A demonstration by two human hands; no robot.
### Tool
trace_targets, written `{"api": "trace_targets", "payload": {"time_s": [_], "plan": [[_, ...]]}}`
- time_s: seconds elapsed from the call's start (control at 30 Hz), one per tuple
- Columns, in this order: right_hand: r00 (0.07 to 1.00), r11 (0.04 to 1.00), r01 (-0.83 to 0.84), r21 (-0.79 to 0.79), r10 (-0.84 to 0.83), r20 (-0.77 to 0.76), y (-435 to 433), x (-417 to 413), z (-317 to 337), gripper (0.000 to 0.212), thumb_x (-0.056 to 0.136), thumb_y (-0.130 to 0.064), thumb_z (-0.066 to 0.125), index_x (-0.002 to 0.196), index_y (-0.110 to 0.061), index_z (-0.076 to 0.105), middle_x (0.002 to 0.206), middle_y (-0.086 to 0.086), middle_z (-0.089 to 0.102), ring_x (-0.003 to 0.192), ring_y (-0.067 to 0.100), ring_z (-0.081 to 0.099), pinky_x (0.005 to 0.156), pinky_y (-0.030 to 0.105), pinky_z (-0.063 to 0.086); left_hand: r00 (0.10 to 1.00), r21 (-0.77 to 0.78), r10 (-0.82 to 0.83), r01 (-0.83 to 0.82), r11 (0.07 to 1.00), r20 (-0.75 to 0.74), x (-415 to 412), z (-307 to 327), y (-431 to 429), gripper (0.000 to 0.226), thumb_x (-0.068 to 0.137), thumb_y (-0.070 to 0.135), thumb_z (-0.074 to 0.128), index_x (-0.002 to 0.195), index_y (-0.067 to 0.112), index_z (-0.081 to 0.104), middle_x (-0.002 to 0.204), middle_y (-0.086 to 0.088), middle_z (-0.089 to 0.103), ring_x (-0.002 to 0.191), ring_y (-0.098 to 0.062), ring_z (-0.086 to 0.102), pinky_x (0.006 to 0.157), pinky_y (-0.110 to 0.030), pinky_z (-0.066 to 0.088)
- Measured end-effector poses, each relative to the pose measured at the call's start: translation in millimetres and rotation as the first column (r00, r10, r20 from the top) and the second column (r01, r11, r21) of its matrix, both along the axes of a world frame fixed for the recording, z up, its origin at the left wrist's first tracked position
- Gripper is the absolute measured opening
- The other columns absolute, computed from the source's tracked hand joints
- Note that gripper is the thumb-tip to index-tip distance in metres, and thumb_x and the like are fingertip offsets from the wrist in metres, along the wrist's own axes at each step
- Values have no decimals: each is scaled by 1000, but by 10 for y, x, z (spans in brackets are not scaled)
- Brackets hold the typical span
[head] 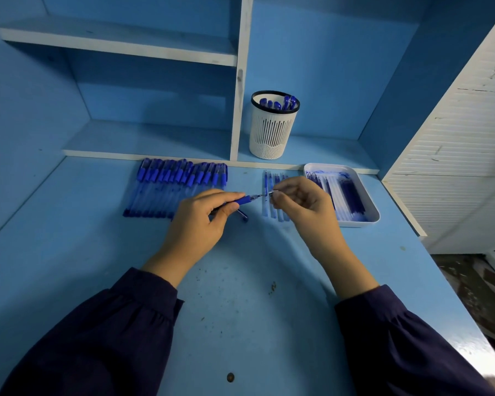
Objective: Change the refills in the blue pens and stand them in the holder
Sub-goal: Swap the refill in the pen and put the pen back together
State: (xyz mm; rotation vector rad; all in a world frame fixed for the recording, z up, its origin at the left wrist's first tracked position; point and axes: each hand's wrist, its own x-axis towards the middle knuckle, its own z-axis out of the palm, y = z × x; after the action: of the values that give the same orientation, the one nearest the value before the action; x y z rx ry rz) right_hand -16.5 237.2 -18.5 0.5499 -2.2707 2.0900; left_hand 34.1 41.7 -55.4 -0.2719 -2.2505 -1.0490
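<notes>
No readable text

The pens (177, 187), holder (272, 130) and tray (366, 221) show no legible words or numbers.

The person is wearing dark navy long sleeves (120, 335), gathering into cuffs at both wrists; both hands (200, 215) are showing bare.

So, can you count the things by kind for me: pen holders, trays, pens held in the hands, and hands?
Pen holder: 1
Tray: 1
Held pen: 1
Hands: 2 (left hand, right hand)
Total: 5
</notes>
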Motion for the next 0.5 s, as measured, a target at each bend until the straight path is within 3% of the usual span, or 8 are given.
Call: {"api": "trace_targets", "payload": {"time_s": [0.17,0.27,0.5], "plan": [[999,999,-37,3,37,-25,-8,18,11,6,89,2,63,94,-1,66,83,11,69,75,15,64,67,18,50,1000,-12,-8,8,1000,-12,-5,-1,11,24,90,6,68,113,12,73,96,8,69,84,3,61,71,-9,47],[995,995,-94,41,95,-25,-23,27,-17,8,88,3,64,94,-1,66,80,6,68,72,11,65,66,17,49,1000,-34,-12,11,999,-13,-7,-3,9,23,91,7,68,113,11,73,95,9,67,81,6,58,68,-7,43],[993,971,-65,230,85,-80,-16,3,-89,7,91,-15,66,90,-9,68,75,7,70,73,25,66,71,35,56,1000,-79,-22,22,997,-10,3,-2,10,24,91,7,67,114,11,73,94,12,66,80,11,56,66,-3,39]]}}
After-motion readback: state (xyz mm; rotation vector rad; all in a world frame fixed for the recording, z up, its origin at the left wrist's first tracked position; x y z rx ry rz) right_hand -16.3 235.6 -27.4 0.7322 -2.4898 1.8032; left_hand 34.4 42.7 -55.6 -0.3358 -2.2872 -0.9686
